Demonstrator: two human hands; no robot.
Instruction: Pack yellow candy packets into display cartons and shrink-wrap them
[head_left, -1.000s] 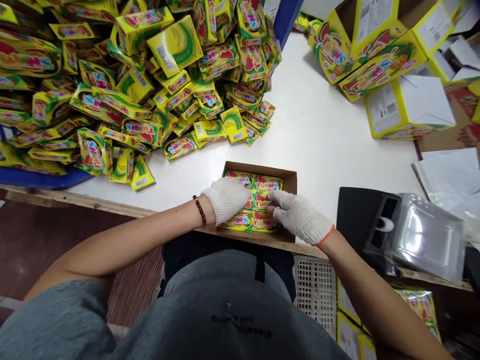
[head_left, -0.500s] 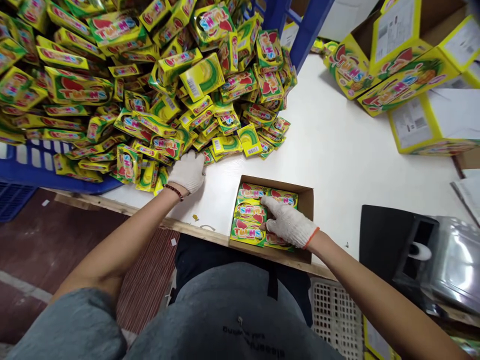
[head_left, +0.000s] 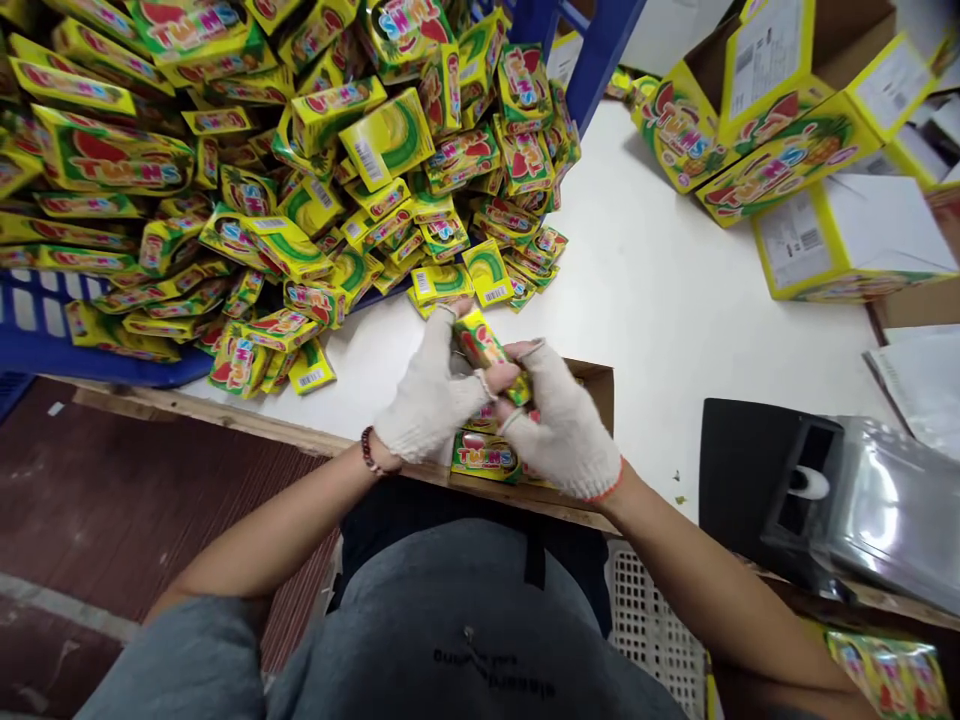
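Looking down through the head camera, we are holding one small yellow candy packet (head_left: 484, 350) between both gloved hands, above the open cardboard box (head_left: 596, 385) at the near edge of the white counter (head_left: 675, 300). Our left hand (head_left: 424, 405) is closing its fingers around the packet's near end, and our right hand (head_left: 559, 425) is pinching its other end from the side; neither hand is gripping anything else.

We are judging the hold as light: the knit gloves could be slipping on the glossy wrapper, so the packet might drop crooked onto the rows below, or miss the box and go off the counter's edge, which the box is sitting right against.

The box is already carrying flat-laid packets of the same kind (head_left: 484, 455), mostly hidden beneath our hands. To the left, a blue crate (head_left: 45, 345) is overflowing with a heap of loose packets (head_left: 300, 160), which is spilling onto the counter. At far right, larger yellow printed cartons (head_left: 840, 230) are lying about, their contents out of sight.
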